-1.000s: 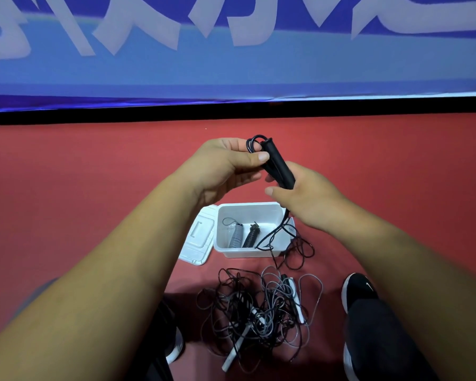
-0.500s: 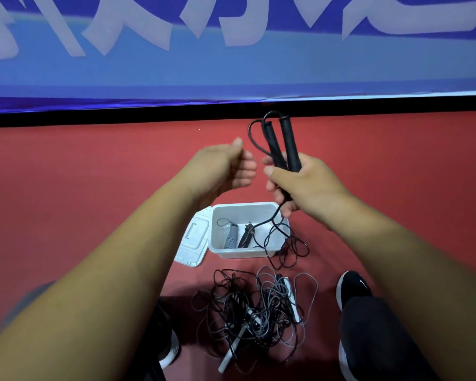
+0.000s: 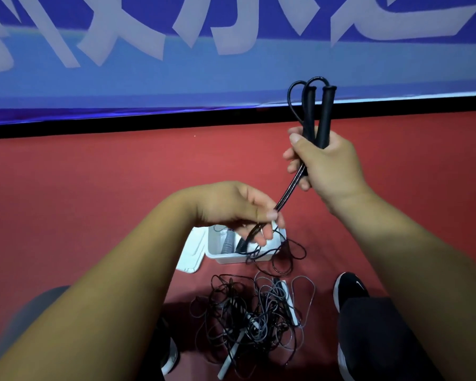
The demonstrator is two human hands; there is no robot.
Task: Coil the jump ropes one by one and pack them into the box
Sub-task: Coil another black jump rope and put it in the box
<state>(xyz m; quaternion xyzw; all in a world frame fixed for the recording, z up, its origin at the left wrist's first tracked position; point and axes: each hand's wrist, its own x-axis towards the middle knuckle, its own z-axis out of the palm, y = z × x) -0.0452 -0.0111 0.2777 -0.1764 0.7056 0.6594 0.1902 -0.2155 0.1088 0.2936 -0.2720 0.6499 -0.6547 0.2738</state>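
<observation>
My right hand (image 3: 329, 163) is raised and closed around the two black handles of a black jump rope (image 3: 318, 111), which stick up side by side. Both cord strands run down and left from it into my left hand (image 3: 239, 207), which pinches them between thumb and fingers just above the box. Below that pinch the cord falls in loose loops (image 3: 283, 254) over the box's right rim onto the floor. The white box (image 3: 231, 258) sits open on the red floor, with a grey and a black coiled rope partly hidden by my left hand.
A tangled pile of black and grey jump ropes (image 3: 253, 312) with white handles lies on the floor in front of the box. The box's white lid (image 3: 191, 254) leans at its left. My black shoe (image 3: 349, 290) is right of the pile. A blue banner stands behind.
My right hand has lifted the handles up and to the right. My left hand has dropped toward the box and taken hold of the two cord strands, pulling them taut.
</observation>
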